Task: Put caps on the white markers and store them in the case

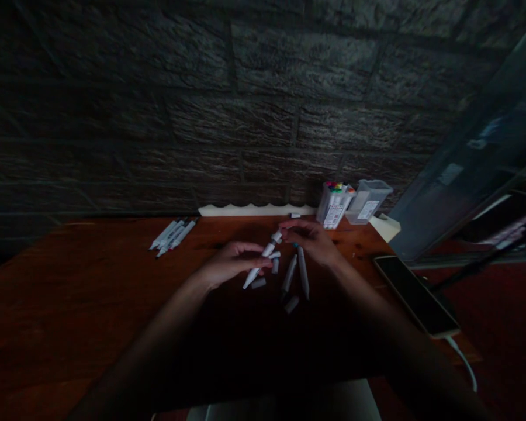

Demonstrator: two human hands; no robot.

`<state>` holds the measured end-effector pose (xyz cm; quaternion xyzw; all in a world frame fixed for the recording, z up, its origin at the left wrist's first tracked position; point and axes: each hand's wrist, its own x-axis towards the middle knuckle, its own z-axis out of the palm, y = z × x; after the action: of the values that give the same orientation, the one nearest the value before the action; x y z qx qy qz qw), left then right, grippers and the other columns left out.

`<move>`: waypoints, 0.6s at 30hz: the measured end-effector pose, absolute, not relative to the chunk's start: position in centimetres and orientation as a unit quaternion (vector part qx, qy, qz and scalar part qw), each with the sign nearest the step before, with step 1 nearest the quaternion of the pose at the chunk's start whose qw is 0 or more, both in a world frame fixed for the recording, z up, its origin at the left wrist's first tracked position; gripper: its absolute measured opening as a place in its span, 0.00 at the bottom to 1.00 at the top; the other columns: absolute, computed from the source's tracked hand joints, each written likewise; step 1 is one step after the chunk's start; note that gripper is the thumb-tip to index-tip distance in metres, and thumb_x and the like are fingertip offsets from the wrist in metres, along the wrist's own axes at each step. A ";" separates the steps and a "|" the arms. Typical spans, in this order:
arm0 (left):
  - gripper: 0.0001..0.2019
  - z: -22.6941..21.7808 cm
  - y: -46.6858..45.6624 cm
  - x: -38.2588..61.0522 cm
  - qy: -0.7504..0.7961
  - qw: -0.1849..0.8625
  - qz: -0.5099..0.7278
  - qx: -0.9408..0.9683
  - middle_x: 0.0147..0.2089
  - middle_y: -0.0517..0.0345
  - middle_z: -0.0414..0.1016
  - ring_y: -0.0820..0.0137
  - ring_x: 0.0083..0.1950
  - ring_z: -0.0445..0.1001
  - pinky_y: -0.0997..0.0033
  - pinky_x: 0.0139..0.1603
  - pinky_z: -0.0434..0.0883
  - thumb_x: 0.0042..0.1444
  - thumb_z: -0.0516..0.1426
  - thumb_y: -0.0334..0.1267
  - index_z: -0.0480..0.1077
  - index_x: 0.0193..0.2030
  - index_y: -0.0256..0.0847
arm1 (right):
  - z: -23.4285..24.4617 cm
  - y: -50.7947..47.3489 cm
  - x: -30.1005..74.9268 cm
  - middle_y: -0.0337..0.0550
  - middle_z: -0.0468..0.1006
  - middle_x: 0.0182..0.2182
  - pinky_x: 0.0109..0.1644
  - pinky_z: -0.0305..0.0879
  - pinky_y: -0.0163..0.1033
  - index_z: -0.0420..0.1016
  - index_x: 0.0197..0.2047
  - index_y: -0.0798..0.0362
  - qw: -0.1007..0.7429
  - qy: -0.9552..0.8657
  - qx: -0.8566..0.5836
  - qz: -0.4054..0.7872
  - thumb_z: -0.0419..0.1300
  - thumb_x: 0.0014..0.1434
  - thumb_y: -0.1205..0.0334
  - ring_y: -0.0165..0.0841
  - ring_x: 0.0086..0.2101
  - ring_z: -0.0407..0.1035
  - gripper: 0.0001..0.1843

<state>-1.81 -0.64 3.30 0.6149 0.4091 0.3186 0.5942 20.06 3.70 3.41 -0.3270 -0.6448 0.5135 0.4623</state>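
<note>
My left hand (pixel 232 263) is closed around the lower part of a white marker (pixel 263 257) that slants up to the right. At the marker's upper end, my right hand (pixel 313 240) pinches its cap (pixel 277 236). Below the hands, two more markers (pixel 296 272) and a few loose grey caps (pixel 291 304) lie on the dark wooden table (pixel 92 304). The scene is dim.
Several markers (pixel 173 234) lie in a row at the back left. A clear box of coloured markers (pixel 334 204) and its empty lid (pixel 368 202) stand at the back right. A phone (pixel 414 295) with a cable lies at the right edge. A dark brick wall (pixel 245 105) rises behind.
</note>
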 end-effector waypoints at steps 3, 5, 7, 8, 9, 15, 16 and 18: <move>0.13 3.3 -0.8 -1.8 0.371 0.617 0.326 0.612 0.40 0.48 0.81 0.69 0.35 0.78 0.75 0.37 0.72 0.53 0.63 0.35 0.78 0.45 0.38 | 3.9 3.3 19.9 0.38 0.80 0.34 0.44 0.71 0.39 0.79 0.43 0.47 0.451 -0.660 -0.309 0.515 0.65 0.54 0.58 0.29 0.35 0.73 0.11; 0.15 3.5 -0.9 -1.7 0.341 0.644 0.319 0.606 0.43 0.47 0.81 0.68 0.38 0.79 0.72 0.42 0.73 0.53 0.63 0.33 0.77 0.48 0.38 | 4.2 3.0 19.8 0.38 0.80 0.37 0.42 0.71 0.39 0.78 0.43 0.46 0.453 -0.656 -0.295 0.526 0.64 0.55 0.59 0.28 0.35 0.73 0.11; 0.16 3.7 -1.1 -1.8 0.326 0.664 0.305 0.600 0.45 0.45 0.80 0.67 0.39 0.80 0.69 0.44 0.73 0.54 0.63 0.32 0.75 0.51 0.37 | 4.5 2.8 19.8 0.38 0.81 0.39 0.40 0.71 0.37 0.78 0.44 0.45 0.458 -0.655 -0.282 0.530 0.63 0.56 0.60 0.28 0.35 0.74 0.11; 0.16 3.8 -1.2 -1.8 0.324 0.667 0.300 0.600 0.45 0.45 0.80 0.66 0.40 0.80 0.69 0.44 0.73 0.54 0.62 0.32 0.75 0.51 0.37 | 4.6 2.7 19.8 0.38 0.81 0.40 0.39 0.71 0.37 0.78 0.43 0.45 0.460 -0.659 -0.278 0.526 0.63 0.56 0.60 0.28 0.35 0.74 0.10; 0.16 3.9 -1.3 -1.9 0.325 0.665 0.297 0.603 0.45 0.44 0.80 0.66 0.40 0.80 0.69 0.44 0.73 0.54 0.62 0.33 0.75 0.51 0.36 | 4.7 2.6 19.9 0.38 0.81 0.40 0.38 0.70 0.36 0.79 0.43 0.45 0.461 -0.665 -0.278 0.517 0.64 0.56 0.60 0.28 0.34 0.74 0.10; 0.14 4.3 -1.4 -2.0 0.342 0.648 0.311 0.606 0.44 0.45 0.79 0.67 0.38 0.79 0.70 0.40 0.73 0.54 0.62 0.32 0.75 0.49 0.36 | 5.5 1.6 19.7 0.37 0.80 0.38 0.35 0.68 0.35 0.80 0.44 0.43 0.444 -0.704 -0.298 0.467 0.62 0.57 0.60 0.27 0.31 0.70 0.11; 0.13 4.3 -1.5 -1.9 0.349 0.645 0.317 0.602 0.43 0.46 0.79 0.68 0.37 0.78 0.72 0.38 0.72 0.53 0.62 0.32 0.76 0.47 0.36 | 5.6 1.5 19.7 0.37 0.80 0.37 0.34 0.67 0.34 0.80 0.43 0.44 0.443 -0.706 -0.296 0.467 0.62 0.57 0.60 0.27 0.31 0.70 0.10; 0.12 4.2 -1.5 -1.6 0.363 0.643 0.345 0.580 0.38 0.51 0.79 0.71 0.33 0.75 0.76 0.33 0.70 0.51 0.63 0.31 0.76 0.43 0.36 | 5.8 1.4 19.5 0.37 0.80 0.37 0.34 0.67 0.34 0.80 0.42 0.44 0.452 -0.701 -0.292 0.468 0.63 0.57 0.60 0.26 0.30 0.70 0.09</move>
<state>-1.62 -1.52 4.24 0.5802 0.3630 0.3445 0.6426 19.49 1.40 5.76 -0.2922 -0.7007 0.4683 0.4520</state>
